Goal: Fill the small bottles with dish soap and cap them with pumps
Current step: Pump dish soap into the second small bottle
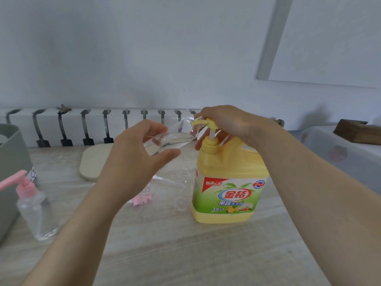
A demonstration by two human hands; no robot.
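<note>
At frame centre, the left hand (136,155) grips the small clear bottle (173,137), which is tilted with its mouth at the nozzle of the yellow pump head (204,122). The right hand (224,122) clasps that pump head atop the dish soap jug (226,182). An uncapped bottle (182,188) lies just beside the jug's left edge. A capped bottle (37,213) stands at lower left, near the grey bin (12,162). The tabletop (185,254) shows between the forearms.
</note>
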